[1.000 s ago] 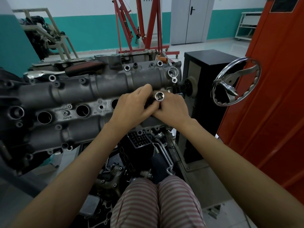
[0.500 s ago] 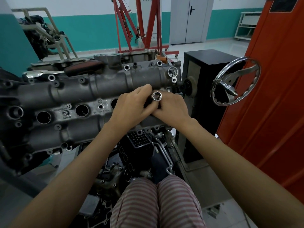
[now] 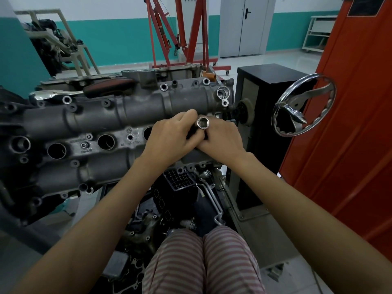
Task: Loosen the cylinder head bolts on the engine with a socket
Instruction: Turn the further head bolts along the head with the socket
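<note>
A grey cylinder head (image 3: pixel 89 124) fills the left and middle of the head view, mounted on a stand, with round plug holes and several small bolt holes along it. Over its right end my two hands meet. A chrome socket (image 3: pixel 203 123) points its open square end up at me, held between them. My left hand (image 3: pixel 171 140) curls its fingers round the dark part under the socket. My right hand (image 3: pixel 222 137) grips the same tool from the right. What lies below the socket is hidden by my fingers.
A ratchet with a red-black handle (image 3: pixel 108 87) lies on the head's far edge. A chrome handwheel (image 3: pixel 305 108) sticks out at right before an orange panel (image 3: pixel 350 124). A black cabinet (image 3: pixel 269 75), a red engine crane (image 3: pixel 180 39) and loose engine parts (image 3: pixel 180 183) surround me.
The socket has shifted slightly left and up between my hands; both hands stay together at the head's right end.
</note>
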